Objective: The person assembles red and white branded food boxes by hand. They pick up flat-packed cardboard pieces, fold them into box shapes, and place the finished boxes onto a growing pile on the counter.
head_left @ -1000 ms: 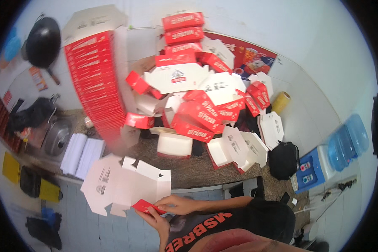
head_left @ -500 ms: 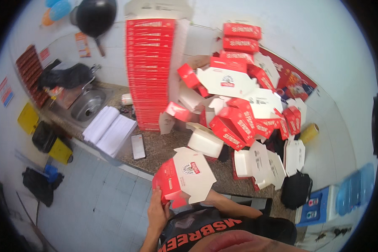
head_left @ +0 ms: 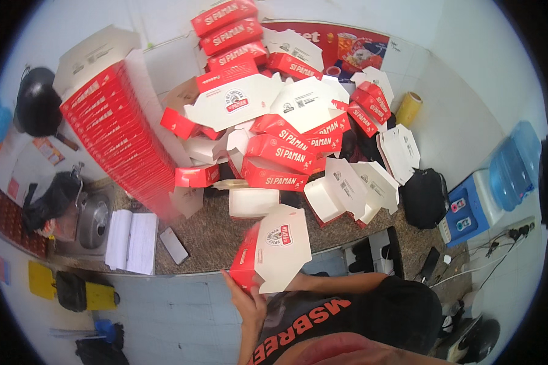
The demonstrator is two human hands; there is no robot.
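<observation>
A helmet-like black dome (head_left: 38, 108) hangs on the wall at far left, w/ a metal sink (head_left: 92, 220) below it and a dark bag (head_left: 53, 201) slumped at the sink's edge. Next right, a tall leaning stack of flat red cartons (head_left: 123, 146) rises from the speckled counter (head_left: 213, 240). At its foot lie an open white booklet (head_left: 131, 241) and, just beside that, a dark phone (head_left: 174, 245).

Centre frame: the person holds a red-and-white food box (head_left: 273, 254), lid up, white inside facing the camera, close to the chest and over the counter's front edge. The left hand (head_left: 245, 299) grips the box's lower left corner, fingers closed round the red base. The right hand is hidden behind the box; only the forearm shows, so can't tell how its fingers sit.

Behind the box, a loose heap of folded boxes (head_left: 280, 149) covers the counter's middle, some red side up, some open and white, piled up to the wall poster (head_left: 353, 48). An open white box (head_left: 252, 204) sits apart at the heap's front.

Further right: a yellow roll (head_left: 408, 108) against the wall, a black bag (head_left: 424, 198) at the counter's end, then a water dispenser (head_left: 469, 214) w/ a blue bottle (head_left: 512, 165) at far right.
</observation>
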